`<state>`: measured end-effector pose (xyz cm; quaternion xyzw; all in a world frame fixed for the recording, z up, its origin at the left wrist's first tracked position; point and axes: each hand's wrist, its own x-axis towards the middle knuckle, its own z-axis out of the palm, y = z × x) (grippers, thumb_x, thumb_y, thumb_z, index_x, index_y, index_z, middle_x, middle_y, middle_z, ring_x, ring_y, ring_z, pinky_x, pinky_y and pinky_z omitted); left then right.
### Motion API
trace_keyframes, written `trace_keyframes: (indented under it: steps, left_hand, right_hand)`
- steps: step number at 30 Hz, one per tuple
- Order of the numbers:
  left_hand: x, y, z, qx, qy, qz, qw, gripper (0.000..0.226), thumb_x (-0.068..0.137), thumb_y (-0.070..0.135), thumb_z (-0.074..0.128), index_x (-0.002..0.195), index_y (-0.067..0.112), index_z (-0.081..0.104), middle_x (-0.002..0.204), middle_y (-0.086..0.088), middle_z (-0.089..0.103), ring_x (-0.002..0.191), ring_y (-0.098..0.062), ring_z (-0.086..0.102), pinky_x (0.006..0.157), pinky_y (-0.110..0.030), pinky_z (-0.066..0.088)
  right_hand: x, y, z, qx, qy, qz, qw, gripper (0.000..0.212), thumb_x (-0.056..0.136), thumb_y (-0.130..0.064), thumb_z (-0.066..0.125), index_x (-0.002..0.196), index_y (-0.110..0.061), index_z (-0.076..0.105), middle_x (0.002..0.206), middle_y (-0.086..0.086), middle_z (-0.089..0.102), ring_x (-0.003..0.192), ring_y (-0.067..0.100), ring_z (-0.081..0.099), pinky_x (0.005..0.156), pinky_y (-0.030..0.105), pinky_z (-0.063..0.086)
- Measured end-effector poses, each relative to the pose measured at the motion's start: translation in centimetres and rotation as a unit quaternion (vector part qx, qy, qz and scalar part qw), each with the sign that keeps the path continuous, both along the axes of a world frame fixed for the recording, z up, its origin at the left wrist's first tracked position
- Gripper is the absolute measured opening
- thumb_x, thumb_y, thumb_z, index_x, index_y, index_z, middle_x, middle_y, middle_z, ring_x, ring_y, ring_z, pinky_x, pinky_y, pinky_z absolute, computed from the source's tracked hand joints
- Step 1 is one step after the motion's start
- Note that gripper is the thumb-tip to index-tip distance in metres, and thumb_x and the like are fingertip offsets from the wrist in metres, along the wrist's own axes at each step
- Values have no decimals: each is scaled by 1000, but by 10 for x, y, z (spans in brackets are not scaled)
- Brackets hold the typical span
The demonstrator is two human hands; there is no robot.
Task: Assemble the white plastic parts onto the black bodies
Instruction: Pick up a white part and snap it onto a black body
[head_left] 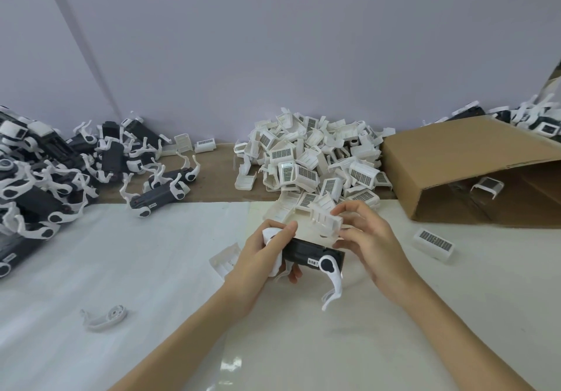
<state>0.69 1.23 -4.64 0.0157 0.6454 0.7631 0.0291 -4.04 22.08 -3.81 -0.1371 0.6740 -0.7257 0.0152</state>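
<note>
1. Your left hand (263, 257) grips the black body (306, 252) at its left end, just below centre frame; the thumb lies over the white rounded end, the fingers curl underneath.
2. The body lies roughly level, tilted slightly down to the right. A white curved arm (332, 281) hangs from its right end, pointing toward the bottom of the frame.
3. Your right hand (368, 239) pinches a white plastic part (326, 222) between thumb and fingers, just above the body's right half. Whether the part touches the body cannot be told; the fingers cover the joint.
4. Directly behind your hands, centre frame: a heap of white parts (309, 163), many with barcode labels. Its near edge spills right up to the held part.
5. Right of frame: a cardboard box (461, 154) on its side, open mouth toward lower right, one white part inside.
6. One labelled white part (434, 243) lies alone on the white table cover (121, 254), just right of your right hand.
7. Left of frame: a pile of black bodies with white arms (45, 178), well apart from your hands.
8. Lower left: a single loose white arm piece (104, 318). Another white part (224, 260) sits just beside your left wrist, partly hidden by it.
9. Upper right corner: more assemblies (534, 117) behind the box.
</note>
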Motion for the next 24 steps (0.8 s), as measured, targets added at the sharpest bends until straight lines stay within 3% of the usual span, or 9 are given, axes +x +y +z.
trace_keyframes:
  steps: [3, 7, 12, 16, 18, 21, 24]
  left_hand:
    - [-1, -1, -2, -1, 0, 16, 1000, 49, 100, 52, 69, 105, 6, 51, 78, -20, 68, 66, -34, 63, 58, -31, 51]
    - [-2, 0, -2, 5, -5, 16, 1000, 49, 101, 54, 67, 104, 8, 51, 73, -20, 66, 66, -34, 62, 65, -37, 48]
    - [-1, 1, -3, -9, -1, 19, 1000, 57, 94, 60, 67, 105, 7, 50, 76, -21, 70, 65, -34, 64, 66, -38, 48]
    - [-2, 2, -5, -20, 7, 23, 1000, 56, 94, 60, 66, 104, 8, 50, 75, -20, 69, 62, -32, 64, 56, -32, 48]
    - [-1, 3, -5, -26, 12, 25, 999, 58, 94, 61, 66, 105, 6, 49, 76, -19, 68, 63, -32, 64, 56, -30, 48]
    - [0, 4, -5, -27, 19, 30, 999, 60, 94, 60, 67, 106, 4, 48, 77, -22, 66, 62, -30, 64, 55, -26, 50]
    - [2, 5, -3, -25, 30, 35, 999, 59, 97, 56, 69, 107, 2, 48, 78, -21, 65, 60, -29, 62, 52, -25, 49]
  right_hand:
    - [4, -3, 5, -37, -4, 49, 998, 33, 76, -5, 56, 99, -23, 72, 102, 9, 75, 90, 21, 68, 77, 27, 55]
    - [4, -2, 10, -67, 20, 93, 993, 31, 83, -11, 55, 105, -23, 73, 107, 11, 73, 96, 24, 65, 83, 33, 50]
    - [5, 4, 11, 7, 45, 49, 998, 37, 91, -17, 77, 125, -29, 67, 109, 7, 76, 95, 21, 73, 82, 25, 55]
    - [9, -1, 12, 16, 38, 0, 999, 43, 83, -35, 78, 122, -17, 69, 91, 2, 75, 81, 16, 72, 78, 24, 56]
    - [10, -5, 13, -4, 24, -49, 998, 52, 77, -48, 78, 114, -12, 70, 91, 2, 77, 83, 15, 73, 80, 27, 56]
    - [7, -6, 16, -98, -14, -79, 992, 57, 76, -49, 81, 104, -2, 64, 106, 12, 78, 102, 23, 76, 88, 35, 60]
    - [6, -3, 16, -145, -50, -90, 984, 35, 93, -39, 73, 107, -8, 64, 93, 7, 77, 84, 21, 73, 70, 29, 61]
